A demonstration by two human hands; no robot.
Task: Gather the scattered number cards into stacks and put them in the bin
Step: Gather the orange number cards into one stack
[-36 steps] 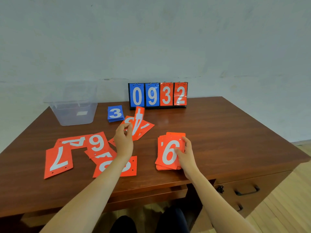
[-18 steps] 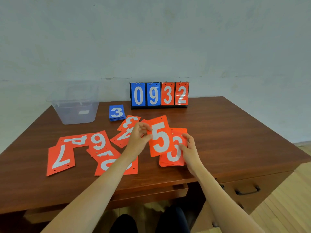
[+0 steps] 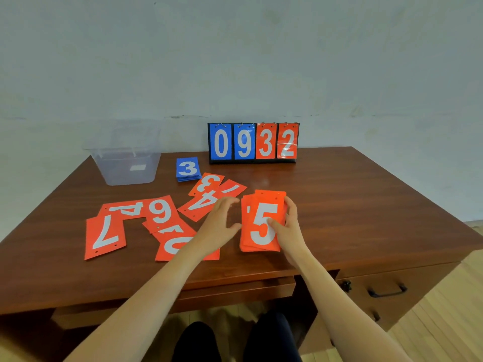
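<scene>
While the right grip (image 3: 290, 228) pinches the orange card stack (image 3: 261, 212), the left grip (image 3: 222, 223) sits open and empty; misaligned edges could let cards slide off.

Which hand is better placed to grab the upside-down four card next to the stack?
Left. The left hand is free, fingers relaxed, right beside the upside-down four card, while the right hand grips the orange stack topped by the 5 and would probably have to let go to reach.

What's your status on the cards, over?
Left hand open beside orange stack, 5 on top. Right hand grips stack. Loose orange cards left of it; nothing blocking bin.
</scene>
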